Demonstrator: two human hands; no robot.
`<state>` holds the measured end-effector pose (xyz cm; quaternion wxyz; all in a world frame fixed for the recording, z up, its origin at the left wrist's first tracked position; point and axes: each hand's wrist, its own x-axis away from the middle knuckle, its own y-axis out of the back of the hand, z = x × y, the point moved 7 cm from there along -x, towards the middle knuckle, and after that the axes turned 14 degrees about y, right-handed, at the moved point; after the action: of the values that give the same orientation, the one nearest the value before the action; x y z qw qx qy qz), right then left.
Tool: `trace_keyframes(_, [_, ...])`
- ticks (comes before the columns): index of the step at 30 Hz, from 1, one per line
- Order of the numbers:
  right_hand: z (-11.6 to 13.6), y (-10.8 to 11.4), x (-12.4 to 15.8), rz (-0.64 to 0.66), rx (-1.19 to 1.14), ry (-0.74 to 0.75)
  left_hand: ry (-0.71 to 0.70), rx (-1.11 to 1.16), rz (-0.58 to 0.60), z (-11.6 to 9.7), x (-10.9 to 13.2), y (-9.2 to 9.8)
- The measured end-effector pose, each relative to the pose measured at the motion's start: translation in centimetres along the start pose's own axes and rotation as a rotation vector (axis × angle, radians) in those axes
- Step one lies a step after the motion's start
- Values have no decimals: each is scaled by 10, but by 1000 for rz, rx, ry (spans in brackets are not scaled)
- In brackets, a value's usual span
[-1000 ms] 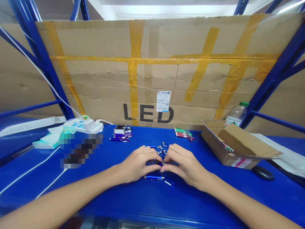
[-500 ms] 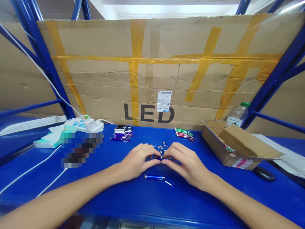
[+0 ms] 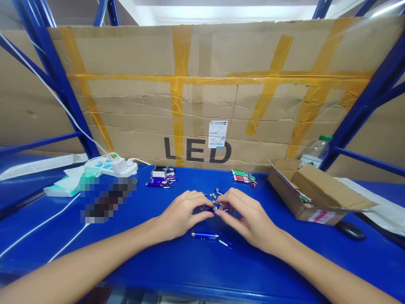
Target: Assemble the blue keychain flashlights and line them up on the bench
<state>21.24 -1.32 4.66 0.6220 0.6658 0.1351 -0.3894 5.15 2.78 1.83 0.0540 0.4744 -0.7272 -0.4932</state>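
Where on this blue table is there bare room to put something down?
Bare blue table lies along the near edge, on this side of the blue keychain flashlight, and between the right hand and the open cardboard box. It is crowded around the left hand, where both hands pinch a small part beside loose silver pieces.

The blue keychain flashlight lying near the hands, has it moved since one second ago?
No. The blue keychain flashlight lies at the same spot on the blue table, below the LED lettering, as before.
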Motion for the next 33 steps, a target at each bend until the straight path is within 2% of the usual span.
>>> trace_keyframes(3, [-6, -1, 2, -13, 4, -71, 50, 27, -75, 4, -1, 6])
trace_keyframes(6, [-10, -6, 4, 56, 14, -101, 148, 71, -190, 12, -3, 16])
trace_keyframes(10, [-5, -19, 7, 277, 49, -67, 199, 106, -267, 16, -5, 22])
trace_keyframes(13, [-4, -30, 11, 450, 44, -80, 187, 101, -266, 13, -5, 21])
trace_keyframes(15, [-4, -35, 13, 516, 40, -88, 181, 92, -254, 11, -4, 20])
trace_keyframes(33, [-12, -34, 17, 551, -25, -143, 179, 95, -194, 11, -3, 15])
